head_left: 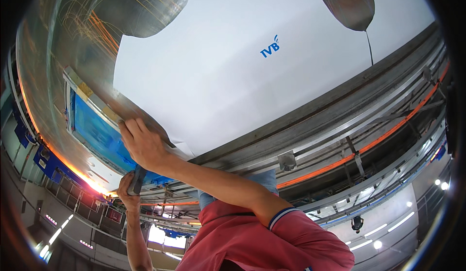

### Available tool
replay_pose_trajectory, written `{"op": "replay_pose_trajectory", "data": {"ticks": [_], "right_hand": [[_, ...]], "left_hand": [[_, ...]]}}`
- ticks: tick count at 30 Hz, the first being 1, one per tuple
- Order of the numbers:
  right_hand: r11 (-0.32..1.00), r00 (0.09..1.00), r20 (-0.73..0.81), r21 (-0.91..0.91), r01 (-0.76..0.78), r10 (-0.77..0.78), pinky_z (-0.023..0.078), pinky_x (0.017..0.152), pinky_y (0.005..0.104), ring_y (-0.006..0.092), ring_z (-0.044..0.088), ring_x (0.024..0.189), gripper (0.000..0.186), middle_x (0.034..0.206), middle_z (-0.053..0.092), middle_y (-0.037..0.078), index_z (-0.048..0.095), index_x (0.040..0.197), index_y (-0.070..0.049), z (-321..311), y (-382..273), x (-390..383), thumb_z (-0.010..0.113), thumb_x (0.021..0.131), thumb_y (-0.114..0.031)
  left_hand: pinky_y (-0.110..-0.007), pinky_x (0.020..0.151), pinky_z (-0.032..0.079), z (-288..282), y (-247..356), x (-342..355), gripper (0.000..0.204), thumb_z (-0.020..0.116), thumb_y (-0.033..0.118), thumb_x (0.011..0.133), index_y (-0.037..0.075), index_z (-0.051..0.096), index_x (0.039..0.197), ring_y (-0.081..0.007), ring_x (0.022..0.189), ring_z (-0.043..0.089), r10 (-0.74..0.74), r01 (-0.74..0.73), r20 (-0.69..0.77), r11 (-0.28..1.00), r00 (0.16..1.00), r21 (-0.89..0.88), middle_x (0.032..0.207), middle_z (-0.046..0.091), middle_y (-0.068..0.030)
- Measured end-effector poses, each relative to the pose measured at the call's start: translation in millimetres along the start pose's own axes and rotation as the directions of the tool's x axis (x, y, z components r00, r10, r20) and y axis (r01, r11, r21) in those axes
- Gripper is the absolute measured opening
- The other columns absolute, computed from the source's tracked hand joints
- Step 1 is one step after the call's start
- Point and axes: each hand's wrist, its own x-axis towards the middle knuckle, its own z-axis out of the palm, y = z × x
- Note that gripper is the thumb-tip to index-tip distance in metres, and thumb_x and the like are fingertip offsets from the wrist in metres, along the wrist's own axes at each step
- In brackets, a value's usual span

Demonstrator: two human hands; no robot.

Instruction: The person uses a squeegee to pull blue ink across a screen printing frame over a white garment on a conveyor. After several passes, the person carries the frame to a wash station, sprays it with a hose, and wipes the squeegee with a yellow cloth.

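Note:
A large white cut panel (pixel 228 86) with a small blue printed mark lies on the metal table (pixel 82 23). To its left is a framed printing screen (pixel 99 125) with blue mesh and a tape-patched metal edge. My right hand (pixel 145 145) reaches across from the right, its fingers curled over that screen's edge near the panel's lower left corner. Lower down, my left hand (pixel 128 191) grips a dark squeegee-like bar (pixel 137 179) at the screen's near end.
A long metal rail (pixel 315 120) runs along the table's near edge, with orange piping (pixel 369 149) beyond it. Blue equipment (pixel 48 164) stands at the left, along a further bright-lit table edge. A distant person (pixel 357 222) shows at the lower right.

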Motion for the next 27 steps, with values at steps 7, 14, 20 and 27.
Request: {"op": "replay_pose_trajectory", "data": {"ticks": [7,14,20,27], "right_hand": [[0.999,1.0,-0.022,-0.037,0.011,-0.012,0.055,0.061,0.0249,0.0206,0.053,0.095,0.044,0.096,0.05,0.009,0.055,0.118,0.007,1,-1,0,0.06,0.078,-0.011],[0.999,0.99,-0.136,-0.028,0.021,-0.024,0.051,0.062,0.0379,0.0288,0.057,0.089,0.03,0.095,0.055,0.012,0.06,0.104,-0.002,13,-6,-10,0.068,0.079,-0.017],[0.947,0.947,-0.223,-0.274,0.166,-0.231,0.05,0.075,0.0437,0.0351,0.059,0.088,0.029,0.1,0.06,0.016,0.06,0.11,0.001,10,-10,-7,0.062,0.083,-0.011],[0.87,0.823,0.499,-0.24,0.431,-0.271,0.048,0.082,0.036,0.0233,0.058,0.103,0.039,0.107,0.063,0.01,0.065,0.113,-0.003,-9,-128,-19,0.075,0.079,-0.019]], "left_hand": [[-0.039,0.084,0.054,-3,-3,3,0.026,0.067,0.007,0.086,0.0,0.066,0.111,-0.0329,0.097,0.068,0.004,-0.004,0.002,1.0,1.0,0.007,0.108,0.069,-0.0182],[-0.036,0.084,0.054,7,-14,-12,0.029,0.074,0.004,0.074,0.002,0.071,0.103,-0.0291,0.095,0.069,0.012,-0.004,-0.145,0.998,0.989,0.06,0.102,0.071,-0.015],[-0.04,0.091,0.042,42,-16,-39,0.055,0.071,0.004,0.056,0.01,0.069,0.111,-0.024,0.104,0.065,0.097,-0.058,-0.324,0.99,0.941,0.128,0.114,0.069,-0.0076],[-0.046,0.074,0.045,-3,-11,-11,0.025,0.063,0.006,0.065,0.011,0.077,0.085,-0.0348,0.071,0.066,-0.13,0.138,-0.181,0.99,0.975,0.036,0.073,0.068,-0.0179]]}}
